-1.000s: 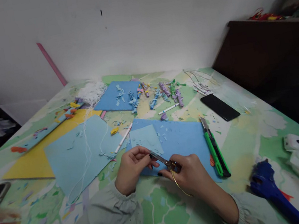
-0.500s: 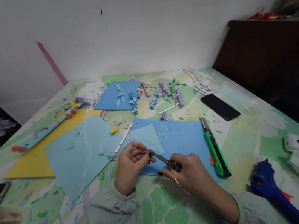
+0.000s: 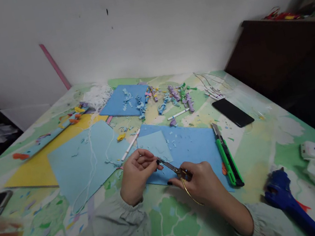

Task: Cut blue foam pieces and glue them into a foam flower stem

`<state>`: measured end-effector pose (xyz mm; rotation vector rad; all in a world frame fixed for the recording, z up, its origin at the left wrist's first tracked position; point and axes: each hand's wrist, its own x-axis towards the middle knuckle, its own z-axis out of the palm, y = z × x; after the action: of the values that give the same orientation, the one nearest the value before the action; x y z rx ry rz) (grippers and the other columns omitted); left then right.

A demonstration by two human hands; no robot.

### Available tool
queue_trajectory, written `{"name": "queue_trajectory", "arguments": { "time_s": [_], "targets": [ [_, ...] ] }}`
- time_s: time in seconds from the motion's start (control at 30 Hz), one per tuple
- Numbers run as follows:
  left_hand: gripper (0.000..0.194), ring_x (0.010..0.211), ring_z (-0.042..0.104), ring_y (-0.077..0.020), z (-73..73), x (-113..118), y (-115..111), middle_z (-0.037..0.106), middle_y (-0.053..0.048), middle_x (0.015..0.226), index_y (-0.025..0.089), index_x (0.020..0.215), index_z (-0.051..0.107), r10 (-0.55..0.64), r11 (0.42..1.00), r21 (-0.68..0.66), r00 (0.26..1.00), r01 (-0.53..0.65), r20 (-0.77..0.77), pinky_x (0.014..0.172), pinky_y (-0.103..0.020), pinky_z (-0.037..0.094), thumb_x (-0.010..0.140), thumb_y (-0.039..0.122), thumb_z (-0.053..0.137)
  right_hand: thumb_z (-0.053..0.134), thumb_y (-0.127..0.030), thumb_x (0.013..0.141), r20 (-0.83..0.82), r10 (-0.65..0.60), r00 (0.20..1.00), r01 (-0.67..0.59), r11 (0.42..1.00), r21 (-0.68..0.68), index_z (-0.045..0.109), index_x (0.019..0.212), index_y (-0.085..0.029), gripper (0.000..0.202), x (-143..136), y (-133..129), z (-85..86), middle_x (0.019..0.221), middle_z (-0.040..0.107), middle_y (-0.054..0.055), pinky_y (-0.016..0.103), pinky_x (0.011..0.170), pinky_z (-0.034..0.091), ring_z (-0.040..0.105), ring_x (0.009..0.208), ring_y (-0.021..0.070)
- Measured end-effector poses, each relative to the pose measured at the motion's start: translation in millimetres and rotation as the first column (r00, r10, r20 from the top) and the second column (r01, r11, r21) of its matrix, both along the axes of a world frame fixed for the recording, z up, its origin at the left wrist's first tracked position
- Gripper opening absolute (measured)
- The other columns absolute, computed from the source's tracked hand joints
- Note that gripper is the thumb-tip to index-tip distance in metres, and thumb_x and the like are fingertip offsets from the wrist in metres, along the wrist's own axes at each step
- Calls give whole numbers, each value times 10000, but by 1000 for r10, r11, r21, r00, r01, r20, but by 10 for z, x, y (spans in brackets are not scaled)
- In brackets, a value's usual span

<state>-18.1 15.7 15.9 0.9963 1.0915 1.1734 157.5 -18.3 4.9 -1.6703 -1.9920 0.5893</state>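
Note:
My right hand (image 3: 203,180) is closed around a pair of scissors (image 3: 169,166) with gold-coloured handles, its blades pointing up and left. At the blade tips my left hand (image 3: 139,173) is closed in a pinch, the thumb pressed toward the fingers. What lies in that pinch is too small or hidden to make out. Below and behind both hands lies a blue foam sheet (image 3: 192,138), with a smaller light blue square (image 3: 154,142) on it and tiny blue scraps scattered over both.
A green utility knife (image 3: 227,158) with its blade out lies to the right, near a black phone (image 3: 232,112) and a blue tool (image 3: 289,202). Light blue (image 3: 76,159) and yellow sheets (image 3: 30,173) lie left. Rolled foam pieces (image 3: 173,93) and white string (image 3: 96,98) are behind.
Both hands and the scissors keep almost the same position. The whole view has shifted very slightly; nothing has been picked up or put down.

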Motion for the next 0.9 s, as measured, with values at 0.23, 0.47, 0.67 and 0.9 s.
{"name": "queue_trajectory", "arguments": {
  "time_s": [0.23, 0.47, 0.67, 0.9],
  "targets": [
    [283, 548, 622, -125, -43, -14, 17, 623, 25, 638, 157, 774, 507, -62, 998, -2, 996, 62, 62, 547, -225, 457, 624, 197, 743, 689, -452, 695, -57, 4, 998, -7, 999, -41, 619, 593, -163, 314, -13, 1, 39, 474, 528, -21, 206, 452, 254, 402, 443, 88],
    [287, 545, 612, -131, -25, 8, -12, 612, 25, 630, 156, 795, 504, -130, 991, -24, 984, 134, 125, 554, -237, 428, 633, 203, 737, 704, -408, 674, -207, 6, 978, -27, 995, -96, 581, 523, -128, 341, -22, 27, 31, 442, 426, -53, 194, 424, 206, 300, 451, 63],
    [294, 544, 603, -124, -18, 14, -16, 617, 24, 614, 153, 790, 502, -130, 989, -46, 981, 138, 146, 551, -229, 420, 628, 201, 742, 691, -433, 682, -242, 16, 970, -43, 993, -106, 542, 500, -124, 389, -32, 38, 9, 451, 364, -63, 191, 424, 192, 273, 470, 60],
    [296, 510, 568, -102, -20, 10, -20, 618, 25, 594, 149, 772, 515, -112, 991, -60, 982, 122, 150, 526, -214, 411, 605, 192, 756, 678, -458, 692, -253, 14, 967, -43, 993, -108, 555, 515, -127, 395, -45, 3, -33, 458, 388, -55, 195, 422, 201, 299, 471, 66]
  ]
}}
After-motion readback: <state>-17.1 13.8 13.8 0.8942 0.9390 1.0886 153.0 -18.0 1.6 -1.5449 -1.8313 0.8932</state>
